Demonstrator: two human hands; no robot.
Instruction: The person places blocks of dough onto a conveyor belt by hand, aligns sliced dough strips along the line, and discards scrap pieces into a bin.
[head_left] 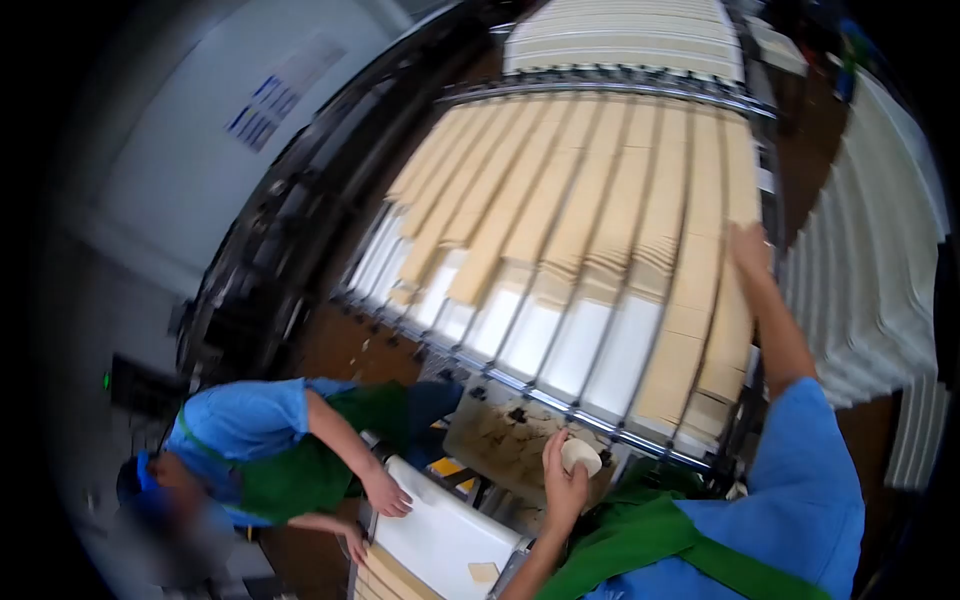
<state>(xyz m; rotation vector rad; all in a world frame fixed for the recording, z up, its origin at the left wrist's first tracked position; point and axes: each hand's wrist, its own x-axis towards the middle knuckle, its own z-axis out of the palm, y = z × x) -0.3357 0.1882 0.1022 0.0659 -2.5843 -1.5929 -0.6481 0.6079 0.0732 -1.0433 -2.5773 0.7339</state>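
Note:
My left hand (566, 482) is closed around a pale, rounded piece (581, 457), held above a bin at the conveyor's near end. What exactly this piece is, I cannot make out. My right hand (750, 248) reaches far along the conveyor's right side and touches the outermost row of flat, cream-coloured rectangular pieces (738, 180). Its fingers look extended, though slightly blurred. Several rows of these pieces (570, 160) lie in lanes split by thin rods, some overlapping like shingles. Bare white belt (530, 340) shows at the near end of the middle lanes.
A metal bar (590, 415) crosses the conveyor's near end. Below it sits a bin (480, 430) with broken scraps. To the left, a co-worker (250, 440) works at a lower white belt (440, 520) carrying more pieces. Stacked corrugated white sheets (860, 270) stand at right.

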